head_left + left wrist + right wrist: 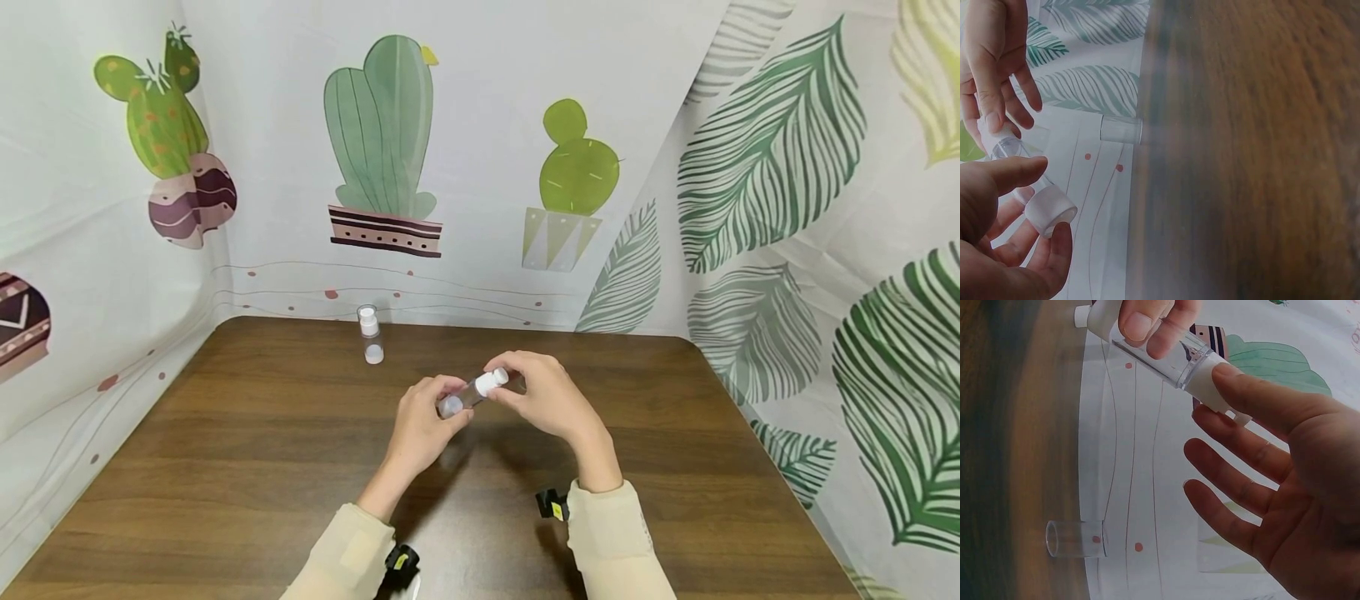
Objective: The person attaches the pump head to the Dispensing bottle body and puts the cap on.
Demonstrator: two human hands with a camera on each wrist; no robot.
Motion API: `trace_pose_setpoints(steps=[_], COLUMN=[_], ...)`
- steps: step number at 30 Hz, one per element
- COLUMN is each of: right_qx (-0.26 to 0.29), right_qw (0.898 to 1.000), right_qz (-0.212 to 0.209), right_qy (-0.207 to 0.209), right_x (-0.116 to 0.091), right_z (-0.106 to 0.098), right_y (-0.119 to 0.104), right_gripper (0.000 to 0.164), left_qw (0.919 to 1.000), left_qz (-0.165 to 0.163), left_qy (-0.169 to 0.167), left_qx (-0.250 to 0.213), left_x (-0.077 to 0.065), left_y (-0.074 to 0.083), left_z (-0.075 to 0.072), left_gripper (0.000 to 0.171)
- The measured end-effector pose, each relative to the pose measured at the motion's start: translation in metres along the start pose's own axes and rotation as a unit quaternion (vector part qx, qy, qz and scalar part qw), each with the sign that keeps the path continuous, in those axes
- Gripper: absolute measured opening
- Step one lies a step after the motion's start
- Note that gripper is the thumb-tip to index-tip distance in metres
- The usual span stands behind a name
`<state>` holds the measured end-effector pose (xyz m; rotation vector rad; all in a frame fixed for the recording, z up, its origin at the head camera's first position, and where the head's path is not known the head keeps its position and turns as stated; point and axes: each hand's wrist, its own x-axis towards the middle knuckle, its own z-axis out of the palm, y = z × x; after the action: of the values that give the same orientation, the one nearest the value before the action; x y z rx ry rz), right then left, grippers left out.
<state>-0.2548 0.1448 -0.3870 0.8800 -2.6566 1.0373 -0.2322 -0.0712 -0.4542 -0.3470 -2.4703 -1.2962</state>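
A small clear pump bottle (467,397) with a white pump top (492,381) and white base is held tilted above the table. My left hand (425,421) grips its clear body near the base, thumb on one side and fingers on the other. The right hand (553,398) pinches the white top between thumb and index finger; its other fingers (1229,462) are spread away from the bottle. Beyond the hands, a clear cylindrical cap (1121,129) sits apart on the table, seen in both wrist views; in the head view the right hand mostly hides it.
Another bottle (371,335), similar and upright under a clear cap, stands near the back edge, left of the hands. The brown wooden table (247,450) meets a printed cloth backdrop (480,167) behind and at the sides.
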Motion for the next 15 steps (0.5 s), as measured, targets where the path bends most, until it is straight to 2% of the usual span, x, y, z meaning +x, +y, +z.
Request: trace_pose_setpoints(steps=[15], right_qx=[-0.006], right_qw=[1.000], right_qz=[-0.003], right_qy=[0.013], right_x=[0.0005], right_z=[0.0014], right_y=[-0.0024], right_gripper=[0.017], left_qw=[1.0000], left_qz=[0.006], left_qy=[0.006], left_qx=[-0.002], left_x=[-0.0001], left_y=[0.0009], left_z=[-0.0004], left_gripper=[0.036])
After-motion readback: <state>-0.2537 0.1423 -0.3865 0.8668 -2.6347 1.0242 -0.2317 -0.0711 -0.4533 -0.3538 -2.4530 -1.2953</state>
